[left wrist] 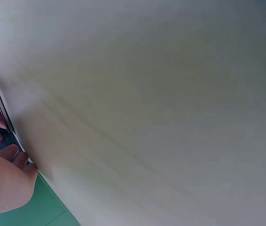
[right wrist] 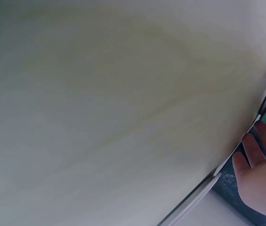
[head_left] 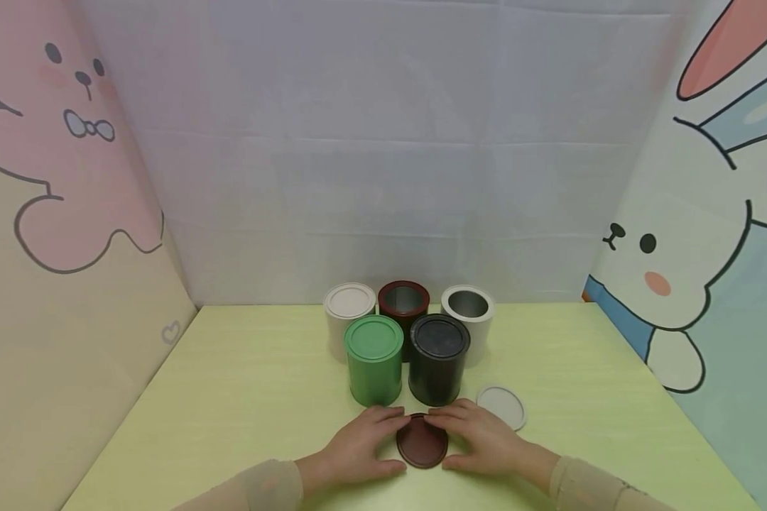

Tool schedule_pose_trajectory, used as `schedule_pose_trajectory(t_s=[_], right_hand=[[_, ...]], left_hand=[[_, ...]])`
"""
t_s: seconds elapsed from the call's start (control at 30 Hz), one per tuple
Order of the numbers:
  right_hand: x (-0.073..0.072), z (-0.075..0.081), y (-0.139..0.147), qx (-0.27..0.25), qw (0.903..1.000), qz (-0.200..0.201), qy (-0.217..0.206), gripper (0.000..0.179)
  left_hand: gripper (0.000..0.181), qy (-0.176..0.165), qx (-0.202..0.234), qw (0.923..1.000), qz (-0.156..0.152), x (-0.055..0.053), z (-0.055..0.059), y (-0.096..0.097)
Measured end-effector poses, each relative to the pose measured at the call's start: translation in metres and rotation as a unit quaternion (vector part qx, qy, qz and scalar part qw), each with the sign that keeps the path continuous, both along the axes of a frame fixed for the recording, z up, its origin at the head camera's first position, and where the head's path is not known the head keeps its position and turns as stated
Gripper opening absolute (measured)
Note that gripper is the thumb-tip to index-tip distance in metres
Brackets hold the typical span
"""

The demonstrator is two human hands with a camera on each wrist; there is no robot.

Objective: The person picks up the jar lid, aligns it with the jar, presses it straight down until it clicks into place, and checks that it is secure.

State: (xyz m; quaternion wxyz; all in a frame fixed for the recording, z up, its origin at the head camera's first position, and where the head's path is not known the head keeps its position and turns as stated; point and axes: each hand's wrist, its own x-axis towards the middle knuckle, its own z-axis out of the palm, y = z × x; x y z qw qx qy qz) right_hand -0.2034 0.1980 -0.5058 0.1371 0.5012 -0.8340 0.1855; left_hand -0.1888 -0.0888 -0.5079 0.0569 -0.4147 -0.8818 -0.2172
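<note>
fingers of my left hand and right hand lie spread and nearly straight, and in the gap between them is the dark red lid; none curls round it. my fingertips are at its far rim and my thumbs point toward its near side, so i'd judge they bracket it to keep it steady. it is low over the tabletop, though i cannot tell whether it lies quite flat or how firmly i touch it.

just beyond my right fingers lies a white lid, partly covered by that hand; its spot off to the side leaves room for the red one.

past my left fingertips stands the lidded green tin, past the right ones the lidded black tin. this pair stands in the way: behind it, farther from my fingers, is the dark red tin, open on top and half hidden. its colour suggests it belongs with the lid between my fingers. beyond my left fingers there's also a lidded white tin, beyond the right an open white tin. pale cloth hangs behind them all.
</note>
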Motion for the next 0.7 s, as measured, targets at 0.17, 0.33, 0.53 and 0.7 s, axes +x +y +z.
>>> schedule_pose_trajectory(t_s=[0.17, 0.33, 0.53, 0.7], right_hand=[[-0.0005, -0.0006, -0.0006, 0.004, 1.0000, -0.008, -0.003, 0.064], [-0.0004, -0.0016, -0.0021, 0.004, 0.9998, -0.020, -0.004, 0.062], [0.0003, -0.0023, -0.0031, 0.003, 0.9997, -0.024, -0.008, 0.060], [-0.0003, -0.0023, -0.0034, 0.000, 0.9999, -0.015, -0.004, 0.057]], left_hand=[[0.062, 0.003, 0.001, 1.0000, 0.001, -0.0006, 0.0011, 0.0006], [0.060, 0.005, -0.004, 0.9999, 0.013, -0.0011, 0.0019, 0.0031], [0.060, 0.022, -0.004, 0.9997, 0.007, -0.0018, -0.0006, 0.0045], [0.059, 0.035, -0.014, 0.9993, 0.006, -0.0027, -0.0025, 0.0047]])
